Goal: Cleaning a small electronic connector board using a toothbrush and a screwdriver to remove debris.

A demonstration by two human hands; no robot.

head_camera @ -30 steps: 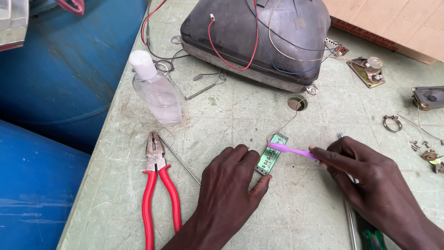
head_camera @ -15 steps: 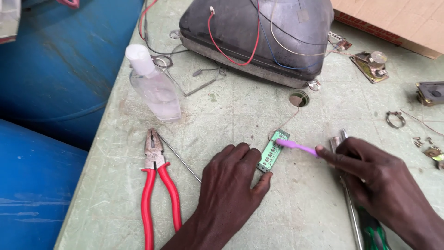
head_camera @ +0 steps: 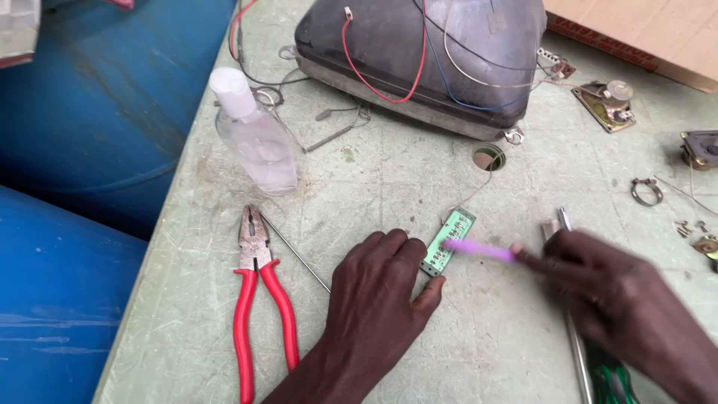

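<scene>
The left hand [head_camera: 374, 292] presses the green board [head_camera: 447, 241] flat to the tabletop [head_camera: 374, 187], fingers closed on its edge, steadying it. The right hand [head_camera: 606, 292] pinches a purple brush [head_camera: 479, 251] over the board.

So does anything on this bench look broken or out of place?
Yes. The dark picture tube lies face down with loose red and blue wires trailing over it, and small metal parts are scattered at the right of the green table.
</scene>
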